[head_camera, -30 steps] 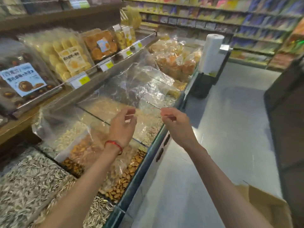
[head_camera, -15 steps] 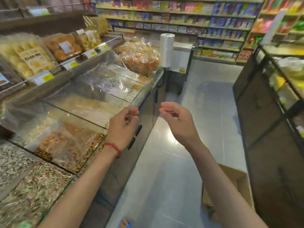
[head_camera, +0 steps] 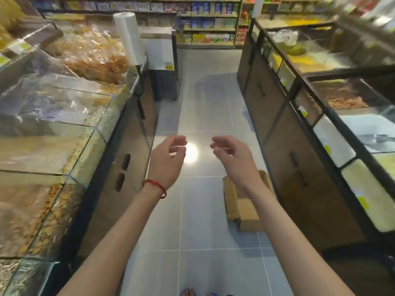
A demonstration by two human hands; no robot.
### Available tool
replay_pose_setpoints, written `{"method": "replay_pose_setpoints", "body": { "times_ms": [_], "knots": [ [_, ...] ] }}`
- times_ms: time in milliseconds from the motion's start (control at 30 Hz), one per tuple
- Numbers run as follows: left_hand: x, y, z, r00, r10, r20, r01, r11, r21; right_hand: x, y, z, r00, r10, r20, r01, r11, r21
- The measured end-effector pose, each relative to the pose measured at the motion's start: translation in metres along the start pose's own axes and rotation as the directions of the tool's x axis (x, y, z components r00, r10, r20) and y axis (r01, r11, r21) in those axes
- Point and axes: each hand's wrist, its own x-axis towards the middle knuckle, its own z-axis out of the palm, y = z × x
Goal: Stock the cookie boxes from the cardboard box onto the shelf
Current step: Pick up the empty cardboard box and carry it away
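Both hands empty above the aisle floor

I see my left hand [head_camera: 168, 161] and right hand [head_camera: 232, 159] loosely curled, fingers apart, gripping nothing; the cardboard box [head_camera: 241, 207] sits on the floor [head_camera: 205, 107] beside the right-hand cabinet's base, partly hidden by my right forearm

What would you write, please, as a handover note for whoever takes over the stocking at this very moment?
Left hand, with a red wrist band: empty, fingers loosely curled, raised over the aisle floor.
Right hand: empty too, fingers loosely open, beside the left, not touching it.
Cardboard box: on the floor by the right-hand counter, partly hidden behind the right forearm; its contents cannot be seen.
Done: cannot tell from this view; no cookie box is in hand.
Left: reach down to the cardboard box, take out cookie boxes and place them on the shelf.
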Motion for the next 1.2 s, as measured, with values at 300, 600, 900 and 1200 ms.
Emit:
{"method": "replay_pose_setpoints", "body": {
  "times_ms": [300,600,900,1200],
  "knots": [
    [0.036,-0.027,0.136,0.977,-0.069,0.199,0.068,0.998,0.014,0.031,0.12,-0.092,0.969,0.218,-0.118,-0.22,0.975,-0.004],
    [0.09,-0.074,0.319,0.938,-0.292,0.185,0.28,0.956,0.089,0.115,0.276,-0.185,0.927,0.367,-0.076,-0.373,0.923,-0.098],
    [0.094,-0.199,0.464,0.837,-0.501,0.22,0.46,0.862,0.211,0.147,0.466,-0.212,0.841,0.532,-0.099,-0.541,0.823,-0.172],
    [0.065,-0.411,0.596,0.757,-0.6,0.257,0.498,0.786,0.367,0.144,0.724,-0.174,0.805,0.58,-0.125,-0.588,0.75,-0.303]
  ]
}}
